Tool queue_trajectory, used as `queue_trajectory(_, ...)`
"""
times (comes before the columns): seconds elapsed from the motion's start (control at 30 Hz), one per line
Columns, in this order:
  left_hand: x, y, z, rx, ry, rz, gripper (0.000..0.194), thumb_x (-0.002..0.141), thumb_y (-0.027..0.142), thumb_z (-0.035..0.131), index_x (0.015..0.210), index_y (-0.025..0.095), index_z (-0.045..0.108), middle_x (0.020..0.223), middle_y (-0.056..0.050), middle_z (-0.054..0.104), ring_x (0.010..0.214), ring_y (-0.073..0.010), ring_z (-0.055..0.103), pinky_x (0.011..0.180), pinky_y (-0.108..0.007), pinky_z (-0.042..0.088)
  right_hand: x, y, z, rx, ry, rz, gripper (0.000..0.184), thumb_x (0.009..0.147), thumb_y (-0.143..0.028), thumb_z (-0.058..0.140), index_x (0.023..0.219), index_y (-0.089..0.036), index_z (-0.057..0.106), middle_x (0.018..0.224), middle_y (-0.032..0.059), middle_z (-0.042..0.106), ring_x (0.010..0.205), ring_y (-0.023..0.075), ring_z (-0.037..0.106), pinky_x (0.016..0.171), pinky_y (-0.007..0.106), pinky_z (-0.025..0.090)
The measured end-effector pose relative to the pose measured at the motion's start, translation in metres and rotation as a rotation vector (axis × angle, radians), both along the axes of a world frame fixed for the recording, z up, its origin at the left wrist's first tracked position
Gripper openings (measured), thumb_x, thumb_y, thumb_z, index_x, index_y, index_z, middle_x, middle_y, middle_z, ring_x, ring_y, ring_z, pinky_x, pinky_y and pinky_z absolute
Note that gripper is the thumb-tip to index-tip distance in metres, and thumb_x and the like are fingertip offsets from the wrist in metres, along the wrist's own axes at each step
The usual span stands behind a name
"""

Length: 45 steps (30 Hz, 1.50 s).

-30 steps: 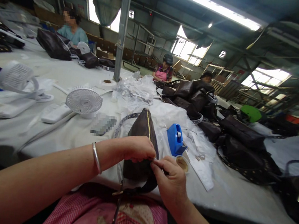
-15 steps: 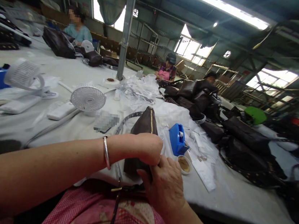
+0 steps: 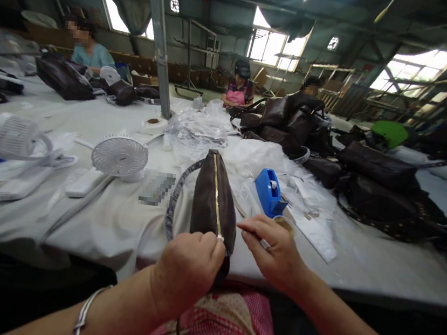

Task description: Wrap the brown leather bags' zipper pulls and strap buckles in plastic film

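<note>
A dark brown handbag (image 3: 205, 198) lies lengthwise before me, its gold zipper (image 3: 217, 194) running along the top. At the zipper's near end my left hand (image 3: 191, 261) is closed on the bag; what its fingertips pinch is partly hidden. Just right of the bag, my right hand (image 3: 274, 250) is apart from it, thumb and forefinger slightly spread and nothing visible in them. The bag's wrapped strap (image 3: 173, 205) curves along its left side. Behind the right hand are a roll of tape (image 3: 285, 224) and a blue tape dispenser (image 3: 271, 192).
White fans (image 3: 119, 156) stand on the left of the cloth-covered table (image 3: 114, 227). Clear plastic (image 3: 200, 124) lies beyond the bag. More dark bags (image 3: 374, 199) are heaped at the right. A metal post (image 3: 158, 34) rises behind, and other people sit farther back.
My hands, together over the bag before, are now apart. The left has drawn back to the bag's near end, and the right has moved off to its right. The view has shifted.
</note>
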State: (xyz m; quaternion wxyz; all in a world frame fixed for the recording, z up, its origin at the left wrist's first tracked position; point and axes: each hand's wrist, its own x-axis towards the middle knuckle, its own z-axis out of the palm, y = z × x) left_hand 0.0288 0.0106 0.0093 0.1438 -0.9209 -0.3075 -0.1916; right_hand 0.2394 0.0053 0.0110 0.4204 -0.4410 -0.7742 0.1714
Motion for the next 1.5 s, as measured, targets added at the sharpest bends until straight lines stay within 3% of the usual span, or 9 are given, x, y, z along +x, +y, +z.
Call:
queue_trajectory(0.17, 0.009, -0.022, -0.008, 0.091, -0.088, 0.114, 0.014, 0.085, 0.009, 0.053, 0.079, 0.021, 0.055, 0.062, 0.001, 0.055, 0.050, -0.0219, 0.055, 0.043, -0.035, 0.040, -0.003, 0.031, 0.012, -0.105, -0.148, 0.246, 0.022, 0.094, -0.010, 0.055, 0.106, -0.017, 0.072, 0.096, 0.0075, 0.069, 0.088, 0.0168, 0.065, 0.079, 0.030, 0.054)
queue_trajectory(0.57, 0.022, -0.041, -0.018, 0.006, -0.140, 0.111, 0.014, 0.083, 0.011, 0.053, 0.082, 0.018, 0.065, 0.063, 0.000, 0.057, 0.049, -0.0216, 0.054, 0.040, -0.038, 0.042, -0.025, 0.063, 0.032, -0.206, -0.511, 0.594, 0.023, 0.092, -0.007, 0.058, 0.107, -0.015, 0.075, 0.108, 0.0110, 0.069, 0.099, 0.0194, 0.063, 0.091, 0.033, 0.052)
queue_trajectory(0.67, 0.024, -0.048, -0.022, -0.003, -0.127, 0.125, 0.023, 0.083, 0.011, 0.050, 0.095, 0.011, 0.070, 0.069, -0.003, 0.061, 0.052, -0.0211, 0.056, 0.042, -0.037, 0.044, -0.028, 0.065, 0.037, -0.257, -0.561, 0.663, 0.024, 0.092, -0.006, 0.059, 0.107, -0.014, 0.075, 0.107, 0.0113, 0.070, 0.100, 0.0198, 0.063, 0.092, 0.033, 0.051)
queue_trajectory(0.83, 0.020, -0.052, -0.026, 0.000, -0.098, 0.117, 0.037, 0.084, 0.010, 0.047, 0.115, 0.001, 0.066, 0.073, -0.005, 0.062, 0.055, -0.0203, 0.057, 0.043, -0.036, 0.043, -0.027, 0.069, 0.042, -0.331, -0.603, 0.725, 0.026, 0.093, -0.004, 0.056, 0.106, -0.016, 0.075, 0.107, 0.0101, 0.070, 0.102, 0.0191, 0.062, 0.093, 0.032, 0.049)
queue_trajectory(1.13, 0.020, -0.049, -0.027, -0.037, -0.133, 0.086, 0.033, 0.087, 0.010, 0.046, 0.109, 0.004, 0.069, 0.074, -0.006, 0.063, 0.056, -0.0203, 0.058, 0.045, -0.035, 0.045, -0.028, 0.070, 0.051, -0.401, -0.533, 0.736, 0.029, 0.094, -0.007, 0.052, 0.110, -0.020, 0.074, 0.106, 0.0076, 0.070, 0.098, 0.0165, 0.066, 0.088, 0.028, 0.053)
queue_trajectory(1.27, 0.019, -0.048, -0.028, -0.023, -0.127, 0.079, 0.028, 0.085, 0.011, 0.049, 0.105, 0.008, 0.069, 0.077, -0.007, 0.065, 0.059, -0.0212, 0.059, 0.048, -0.035, 0.045, -0.030, 0.070, 0.051, -0.414, -0.515, 0.737, 0.044, 0.088, 0.003, 0.050, 0.117, -0.022, 0.071, 0.113, 0.0072, 0.070, 0.104, 0.0170, 0.066, 0.091, 0.030, 0.053)
queue_trajectory(1.4, 0.018, -0.048, -0.027, -0.012, -0.137, 0.056, 0.025, 0.083, 0.010, 0.050, 0.100, 0.010, 0.068, 0.076, -0.006, 0.064, 0.058, -0.0215, 0.058, 0.046, -0.036, 0.044, -0.036, 0.073, 0.052, -0.395, -0.634, 0.761, 0.046, 0.085, 0.005, 0.054, 0.120, -0.020, 0.070, 0.113, 0.0083, 0.071, 0.108, 0.0199, 0.065, 0.095, 0.034, 0.052)
queue_trajectory(1.5, 0.017, -0.047, -0.026, -0.029, -0.117, 0.047, 0.023, 0.083, 0.010, 0.051, 0.099, 0.010, 0.068, 0.075, -0.005, 0.063, 0.056, -0.0209, 0.057, 0.045, -0.036, 0.045, -0.040, 0.076, 0.056, -0.396, -0.709, 0.777, 0.037, 0.084, 0.004, 0.058, 0.112, -0.017, 0.073, 0.104, 0.0081, 0.072, 0.100, 0.0202, 0.067, 0.088, 0.031, 0.054)
